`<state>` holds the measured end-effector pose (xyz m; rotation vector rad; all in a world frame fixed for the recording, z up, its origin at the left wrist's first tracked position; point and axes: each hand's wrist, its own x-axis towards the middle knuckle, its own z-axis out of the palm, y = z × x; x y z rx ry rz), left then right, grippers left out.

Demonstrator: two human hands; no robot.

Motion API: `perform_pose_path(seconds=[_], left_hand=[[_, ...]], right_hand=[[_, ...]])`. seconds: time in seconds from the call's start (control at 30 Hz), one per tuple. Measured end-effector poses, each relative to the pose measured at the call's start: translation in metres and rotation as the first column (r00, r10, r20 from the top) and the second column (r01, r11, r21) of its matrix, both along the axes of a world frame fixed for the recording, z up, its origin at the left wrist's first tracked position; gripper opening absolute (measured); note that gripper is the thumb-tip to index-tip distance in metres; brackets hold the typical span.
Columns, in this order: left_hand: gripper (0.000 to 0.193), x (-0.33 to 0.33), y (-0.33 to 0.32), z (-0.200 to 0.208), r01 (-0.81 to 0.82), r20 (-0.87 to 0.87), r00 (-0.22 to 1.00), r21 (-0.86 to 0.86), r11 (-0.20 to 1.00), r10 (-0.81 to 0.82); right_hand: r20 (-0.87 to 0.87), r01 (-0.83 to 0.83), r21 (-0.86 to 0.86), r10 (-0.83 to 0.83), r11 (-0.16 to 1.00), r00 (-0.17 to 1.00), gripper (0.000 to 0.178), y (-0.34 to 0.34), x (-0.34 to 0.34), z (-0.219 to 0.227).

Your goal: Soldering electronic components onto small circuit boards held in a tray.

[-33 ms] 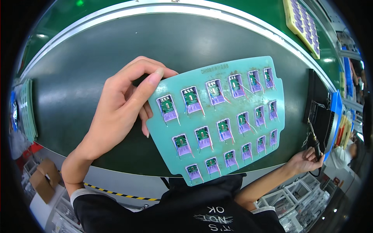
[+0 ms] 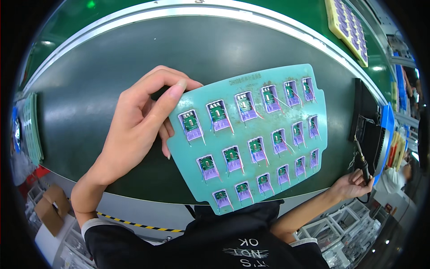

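Observation:
My left hand [image 2: 145,110] grips the upper left corner of a teal fixture plate [image 2: 215,179], thumb on its face and the other fingers partly hidden behind. The plate is tilted up above the bench. Its rows of pockets hold small purple parts with green circuit boards [image 2: 245,106], from which thin red, blue and white wires stick out. At the right edge of the bench my right hand [image 2: 351,185] is closed around the dark handle of a soldering iron [image 2: 364,167]. The iron's metal tip points away from me, apart from the plate.
Dark green bench mat [image 2: 188,45] lies under the plate. Beside the iron stands a black box-shaped unit [image 2: 369,139] with a blue tray edge [image 2: 387,134]. Several teal plates [image 2: 32,130] stand at the far left. A cream tray of purple parts [image 2: 347,31] lies at the far right.

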<state>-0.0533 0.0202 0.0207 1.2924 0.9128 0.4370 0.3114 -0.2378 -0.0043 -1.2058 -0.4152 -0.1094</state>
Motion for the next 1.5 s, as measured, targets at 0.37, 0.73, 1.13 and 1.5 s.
perform_pose_path(seconds=[0.37,0.73,1.13,1.5], left_hand=[[0.024,0.002,0.002,-0.001,0.008,-0.013,1.0,0.027,1.0,-0.008],[0.024,0.009,-0.002,0.003,-0.006,-0.058,0.998,0.067,0.998,0.009],[0.024,0.015,-0.002,0.004,0.005,-0.077,0.997,0.097,0.995,0.003],[0.024,0.01,-0.001,0.004,-0.007,-0.064,0.998,0.094,0.996,0.013]], right_hand=[[-0.002,0.013,0.003,-0.013,1.0,1.0,0.035,0.0,0.0,0.002],[0.015,0.063,0.012,-0.064,0.998,0.998,0.033,0.003,-0.001,0.001],[0.034,0.101,0.027,-0.102,0.995,0.994,0.031,0.004,-0.002,0.003],[0.072,0.05,0.044,-0.053,0.998,0.996,0.027,0.005,0.0,0.001]])
